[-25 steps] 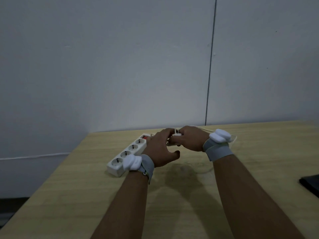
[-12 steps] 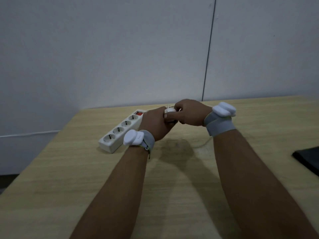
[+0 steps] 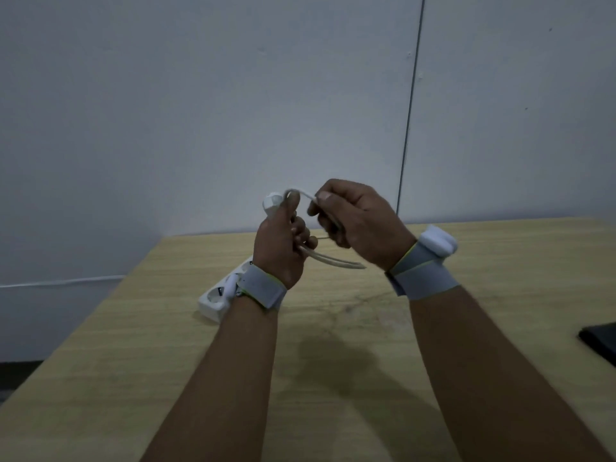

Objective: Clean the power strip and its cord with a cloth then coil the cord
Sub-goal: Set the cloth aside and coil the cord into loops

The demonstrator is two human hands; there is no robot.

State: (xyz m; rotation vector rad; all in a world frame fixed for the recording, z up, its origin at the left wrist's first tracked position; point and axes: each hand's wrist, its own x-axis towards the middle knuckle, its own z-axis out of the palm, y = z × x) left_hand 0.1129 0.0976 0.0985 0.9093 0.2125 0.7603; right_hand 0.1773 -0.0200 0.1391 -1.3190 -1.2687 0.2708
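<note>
A white power strip (image 3: 213,299) lies on the wooden table (image 3: 333,345), mostly hidden behind my left wrist. My left hand (image 3: 281,248) is raised above the table and grips the white plug (image 3: 272,202) together with loops of the white cord (image 3: 333,260). My right hand (image 3: 355,225) is beside it, pinching the cord between thumb and fingers where it arcs over from the plug. Two cord strands hang out below the hands. No cloth is in view.
A dark flat object (image 3: 600,341) lies at the table's right edge. A grey wall with a vertical seam (image 3: 411,105) stands behind the table. The table's left edge drops off to the floor.
Both hands have risen off the table with the plug and cord. The hands have drawn a little apart, with a cord loop now between them.
</note>
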